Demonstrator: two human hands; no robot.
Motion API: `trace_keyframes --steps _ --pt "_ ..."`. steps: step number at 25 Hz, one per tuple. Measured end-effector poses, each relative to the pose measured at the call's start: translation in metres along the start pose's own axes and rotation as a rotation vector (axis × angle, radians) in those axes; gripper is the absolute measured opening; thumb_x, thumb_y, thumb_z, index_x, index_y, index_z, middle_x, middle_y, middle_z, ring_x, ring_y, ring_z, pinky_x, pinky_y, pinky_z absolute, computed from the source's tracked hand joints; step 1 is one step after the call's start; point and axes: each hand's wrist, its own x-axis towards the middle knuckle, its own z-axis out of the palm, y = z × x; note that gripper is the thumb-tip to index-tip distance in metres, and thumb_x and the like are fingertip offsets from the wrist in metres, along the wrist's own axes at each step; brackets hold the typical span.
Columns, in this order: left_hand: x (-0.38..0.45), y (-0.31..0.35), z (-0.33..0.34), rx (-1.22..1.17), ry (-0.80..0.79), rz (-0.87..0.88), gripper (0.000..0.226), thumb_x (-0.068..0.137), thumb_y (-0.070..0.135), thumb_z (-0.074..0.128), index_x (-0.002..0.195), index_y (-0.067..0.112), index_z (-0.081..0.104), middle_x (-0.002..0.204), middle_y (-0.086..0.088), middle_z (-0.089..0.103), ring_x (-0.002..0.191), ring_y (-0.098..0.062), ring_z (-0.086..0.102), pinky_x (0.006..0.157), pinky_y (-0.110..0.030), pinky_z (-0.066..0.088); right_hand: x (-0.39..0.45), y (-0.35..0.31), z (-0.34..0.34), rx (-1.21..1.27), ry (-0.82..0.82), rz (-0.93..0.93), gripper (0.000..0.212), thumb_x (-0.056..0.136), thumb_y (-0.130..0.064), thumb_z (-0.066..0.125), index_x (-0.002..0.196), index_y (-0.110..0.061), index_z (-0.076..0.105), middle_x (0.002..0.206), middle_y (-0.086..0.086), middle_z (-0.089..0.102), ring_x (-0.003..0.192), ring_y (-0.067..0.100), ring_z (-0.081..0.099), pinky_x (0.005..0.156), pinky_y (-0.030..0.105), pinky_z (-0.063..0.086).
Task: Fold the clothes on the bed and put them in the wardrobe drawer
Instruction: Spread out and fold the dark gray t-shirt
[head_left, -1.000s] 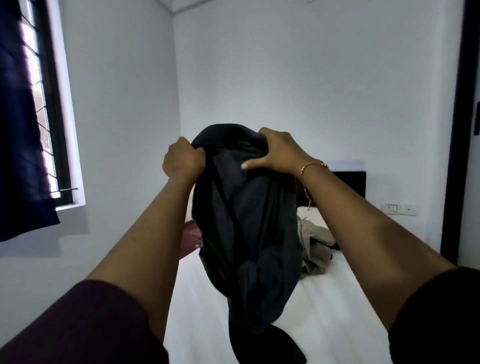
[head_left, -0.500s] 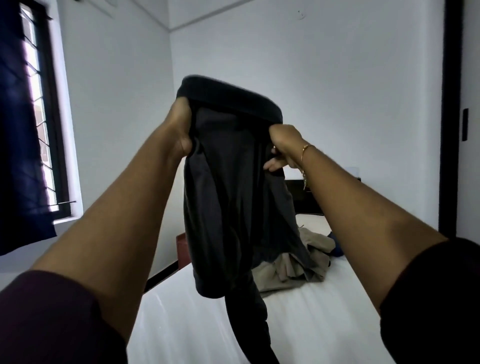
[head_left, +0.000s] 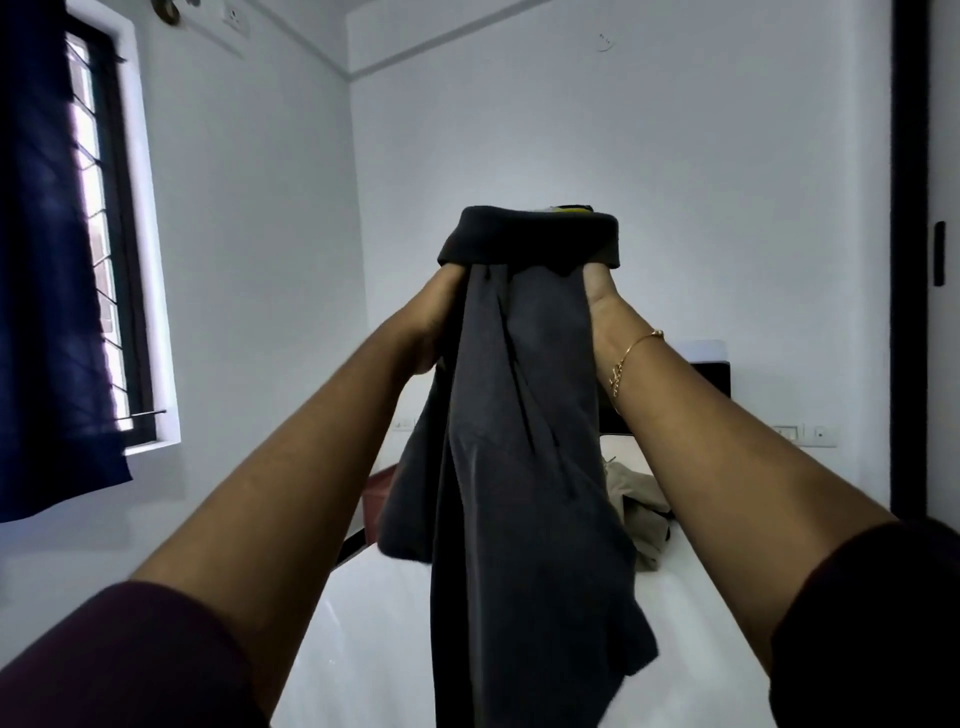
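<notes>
You held the dark grey trousers (head_left: 519, 441) up above the bed (head_left: 374, 634), left hand (head_left: 434, 322) and right hand (head_left: 597, 306) gripping the waistband, apparently straightening them; next, lay them flat for folding.

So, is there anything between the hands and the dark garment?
No. The left hand and right hand already grip the dark garment under its top band; nothing lies between them.
</notes>
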Motion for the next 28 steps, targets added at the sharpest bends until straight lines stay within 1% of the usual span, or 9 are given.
trace_keyframes --steps 4,8,11,13,15,17,20,22,28 --pt "0.003 -0.010 0.014 -0.120 0.133 -0.195 0.035 0.096 0.041 0.043 0.089 0.016 0.066 0.080 -0.002 0.071 0.070 -0.014 0.065 0.058 -0.021 0.052 -0.012 0.005 -0.004 -0.159 -0.020 0.126 0.029 0.095 -0.032 0.048 0.078 -0.012 0.061 0.071 0.005 0.065 0.063 0.017 0.059 0.062 0.026 0.051" --pt "0.015 -0.022 0.013 -0.206 0.532 -0.146 0.036 0.096 0.020 0.046 0.126 0.001 0.052 0.122 -0.014 0.060 0.112 -0.029 0.058 0.082 -0.029 0.048 -0.023 0.023 -0.006 -0.413 0.310 -0.013 0.006 0.085 -0.001 0.050 0.084 -0.007 0.048 0.067 0.004 0.046 0.049 0.011 0.040 0.036 0.016 0.030" --pt "0.021 -0.012 0.013 -0.424 0.644 -0.163 0.036 0.099 0.012 0.037 0.131 0.001 0.048 0.130 -0.015 0.055 0.117 -0.028 0.054 0.088 -0.030 0.045 -0.032 0.041 -0.003 -0.275 0.226 -0.140 0.014 0.087 -0.018 0.054 0.077 -0.011 0.047 0.068 0.002 0.046 0.054 0.015 0.049 0.047 0.021 0.042" --pt "0.017 -0.004 0.014 -0.463 0.541 -0.217 0.028 0.095 0.011 0.039 0.114 0.001 0.058 0.107 -0.016 0.065 0.096 -0.030 0.062 0.081 -0.034 0.051 -0.035 0.058 0.004 -0.527 0.036 -0.199 0.025 0.088 -0.039 0.057 0.082 -0.014 0.053 0.081 0.003 0.055 0.073 0.017 0.058 0.066 0.026 0.047" --pt "0.004 -0.005 0.017 -0.390 0.371 -0.237 0.020 0.090 0.006 0.040 0.085 0.002 0.059 0.072 -0.011 0.064 0.071 -0.025 0.059 0.064 -0.029 0.050 -0.031 0.077 0.002 -0.770 0.030 -0.254 0.020 0.088 -0.029 0.059 0.093 -0.010 0.059 0.093 0.006 0.060 0.082 0.019 0.058 0.065 0.021 0.044" --pt "-0.005 -0.014 0.015 -0.298 0.246 -0.175 0.026 0.083 -0.006 0.036 0.077 0.003 0.059 0.064 -0.007 0.064 0.065 -0.022 0.060 0.056 -0.023 0.049 -0.020 0.087 -0.013 -0.845 0.207 -0.321 0.010 0.090 -0.009 0.052 0.090 -0.002 0.060 0.092 0.014 0.062 0.083 0.022 0.056 0.058 0.023 0.037" --pt "-0.010 -0.035 -0.010 -0.047 0.432 -0.042 0.040 0.080 -0.013 0.033 0.094 0.009 0.063 0.083 -0.008 0.064 0.074 -0.020 0.061 0.058 -0.022 0.050 -0.007 0.085 -0.058 -0.526 0.526 -0.246 0.025 0.083 0.005 0.042 0.094 -0.006 0.062 0.098 0.016 0.063 0.093 0.028 0.060 0.075 0.033 0.047" --pt "-0.008 -0.050 -0.036 0.002 0.539 -0.039 0.041 0.083 -0.012 0.037 0.108 0.013 0.057 0.097 -0.010 0.059 0.081 -0.021 0.056 0.064 -0.024 0.048 -0.008 0.074 -0.090 -0.342 0.595 -0.165 0.032 0.082 0.007 0.035 0.097 -0.008 0.059 0.101 0.014 0.060 0.091 0.025 0.057 0.074 0.033 0.048" --pt "-0.010 -0.089 -0.048 0.620 0.568 -0.030 0.032 0.083 0.002 0.050 0.113 0.012 0.058 0.107 -0.010 0.062 0.099 -0.029 0.059 0.089 -0.036 0.048 -0.014 0.045 -0.112 -0.632 0.504 -0.229 0.023 0.092 -0.010 0.042 0.110 -0.007 0.056 0.106 0.008 0.056 0.096 0.021 0.052 0.079 0.028 0.043"
